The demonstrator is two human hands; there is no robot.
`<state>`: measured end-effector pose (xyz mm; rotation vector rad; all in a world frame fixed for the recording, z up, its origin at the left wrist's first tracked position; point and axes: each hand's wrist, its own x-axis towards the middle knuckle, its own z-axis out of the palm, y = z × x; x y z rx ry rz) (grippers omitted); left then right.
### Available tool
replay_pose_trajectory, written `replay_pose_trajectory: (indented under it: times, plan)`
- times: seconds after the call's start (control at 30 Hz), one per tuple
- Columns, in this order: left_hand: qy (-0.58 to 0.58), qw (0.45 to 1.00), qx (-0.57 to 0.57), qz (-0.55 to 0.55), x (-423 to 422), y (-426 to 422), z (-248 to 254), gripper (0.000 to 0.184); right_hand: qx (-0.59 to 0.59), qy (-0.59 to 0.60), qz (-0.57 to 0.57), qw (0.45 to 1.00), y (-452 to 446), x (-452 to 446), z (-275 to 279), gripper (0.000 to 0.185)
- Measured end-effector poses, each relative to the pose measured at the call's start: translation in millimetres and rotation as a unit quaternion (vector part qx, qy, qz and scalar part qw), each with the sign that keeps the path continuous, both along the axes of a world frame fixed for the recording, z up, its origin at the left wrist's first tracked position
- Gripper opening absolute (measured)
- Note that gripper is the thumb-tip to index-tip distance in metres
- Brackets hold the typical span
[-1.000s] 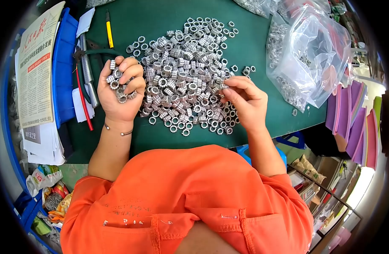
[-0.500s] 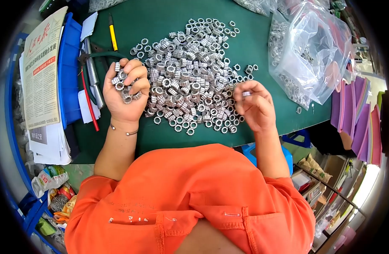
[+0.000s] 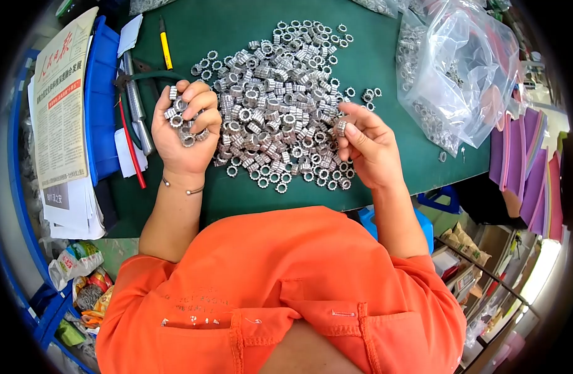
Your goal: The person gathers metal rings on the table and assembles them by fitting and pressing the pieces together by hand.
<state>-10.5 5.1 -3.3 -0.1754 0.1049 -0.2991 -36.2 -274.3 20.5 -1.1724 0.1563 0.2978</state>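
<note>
A large heap of small silver toothed metal rings (image 3: 280, 106) lies on the green table (image 3: 374, 56). At the heap's left side, my left hand (image 3: 190, 128) is palm up, its fingers curled over several of these rings (image 3: 176, 119). My right hand (image 3: 370, 143) is at the heap's right edge, pinching one metal ring (image 3: 341, 128) between thumb and fingers. A few loose rings (image 3: 369, 95) lie just beyond the right fingertips.
Clear plastic bags (image 3: 452, 75) with more rings stand at the right. A yellow-handled tool (image 3: 166, 50), a red stick (image 3: 132, 143) and a metal rod (image 3: 137, 103) lie at the left. A newspaper (image 3: 65, 103) leans by a blue bin (image 3: 105, 93). Purple sheets (image 3: 517, 156) hang at the right edge.
My right hand has turned slightly, and the ring in its fingers now shows at the fingertips, nearer the heap. My left hand stays almost in place with its rings.
</note>
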Motion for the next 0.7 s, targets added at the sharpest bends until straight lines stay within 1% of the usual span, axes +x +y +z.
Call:
replay_pose_trajectory:
  times: [0.07, 0.1, 0.17, 0.23, 0.33, 0.4, 0.43, 0.5, 0.53, 0.57, 0.6, 0.63, 0.67, 0.7]
  plan:
    - [-0.002, 1.0, 0.003, 0.001, 0, 0, -1, 0.019, 0.063, 0.084, 0.012, 0.994, -4, -1, -1, 0.021]
    - [-0.001, 1.0, 0.002, 0.0, 0, 1, -1, 0.019, 0.062, 0.085, 0.011, 0.994, -6, -1, -2, 0.021]
    - [-0.002, 1.0, 0.002, 0.0, 0, 1, -1, 0.019, 0.155, 0.104, 0.043, 0.982, -12, 0, -6, 0.022]
    - [0.0, 1.0, -0.001, 0.0, 0, 1, -1, 0.019, 0.161, 0.112, 0.039, 0.98, -13, -1, -6, 0.022]
    - [0.0, 1.0, 0.003, -0.002, -1, 1, -1, 0.019, 0.151, 0.117, 0.029, 0.981, -15, -3, -4, 0.019]
    - [0.0, 1.0, -0.001, -0.003, 0, 1, -1, 0.019, 0.215, 0.09, 0.05, 0.971, -16, 0, -5, 0.017]
    - [-0.002, 1.0, 0.003, 0.002, 1, 1, 0, 0.019, 0.203, 0.096, 0.03, 0.974, -10, 1, 6, 0.018]
    - [0.006, 1.0, -0.006, -0.001, 0, 1, 0, 0.018, 0.15, 0.034, 0.058, 0.986, -16, 2, -1, 0.017]
    - [0.005, 1.0, -0.007, 0.0, 0, 0, 0, 0.019, 0.063, 0.062, 0.065, 0.994, -18, 3, 2, 0.014]
    - [0.008, 1.0, -0.005, 0.0, 0, 1, -1, 0.019, -0.073, 0.056, 0.069, 0.993, -14, 1, 5, 0.007]
    - [0.007, 1.0, -0.005, 0.0, -1, 1, -1, 0.019, -0.21, -0.073, 0.054, 0.973, 0, 0, 1, 0.01]
    - [0.006, 1.0, -0.007, -0.001, -1, 1, -1, 0.019, -0.341, -0.2, 0.036, 0.918, 13, 0, -3, 0.015]
    - [0.006, 1.0, -0.006, -0.002, -1, 0, 0, 0.019, -0.426, -0.215, 0.073, 0.876, 21, 0, 6, 0.019]
    - [0.007, 1.0, -0.007, 0.0, -1, 0, 0, 0.019, -0.463, -0.281, 0.08, 0.837, 26, 0, -2, 0.02]
